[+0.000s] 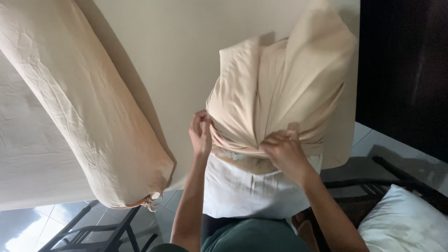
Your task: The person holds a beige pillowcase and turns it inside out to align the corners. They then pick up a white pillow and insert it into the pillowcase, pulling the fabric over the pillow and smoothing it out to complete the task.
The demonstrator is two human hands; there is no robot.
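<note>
**Both hands gathering a beige pillowcase over a white pillow**

The pillow (252,186) is standing on end against the person's lap at 6 o'clock, so the beige pillowcase (275,98) is bunching over its far half. The left hand (201,133), at 9 o'clock of the case, is pinching its hem with fingers pressed together; the right hand (285,151) is gripping the gathered edge at 5 o'clock. A beige bolster (88,102) is lying on the bed (177,42). No labels are showing.

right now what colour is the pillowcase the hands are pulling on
Plain pale peach-beige, no pattern; the pillowcase shows best in the head view, over a white pillow.
</note>
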